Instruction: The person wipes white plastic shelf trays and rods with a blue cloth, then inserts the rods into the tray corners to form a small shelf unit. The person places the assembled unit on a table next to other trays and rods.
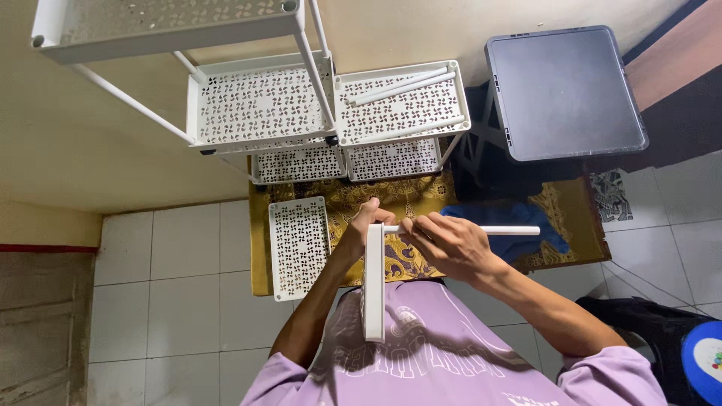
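Shelf panel (374, 282), white, stood on edge above the lap, left hand (359, 229) gripping its top; right hand (444, 244) fingers pinched a white tube (511, 231) at its corner. Skewed insertion risked jamming the tube.

Matt white plastic shelf tray (373, 282) and tube (511, 231); patterned cloth mat (410, 197); glossy floor tiles (184, 301).

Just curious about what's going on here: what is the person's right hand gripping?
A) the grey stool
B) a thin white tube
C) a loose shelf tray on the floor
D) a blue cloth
B: the right hand closes around a thin white tube that sticks out sideways, its end meeting the white shelf panel steadied by the left hand.
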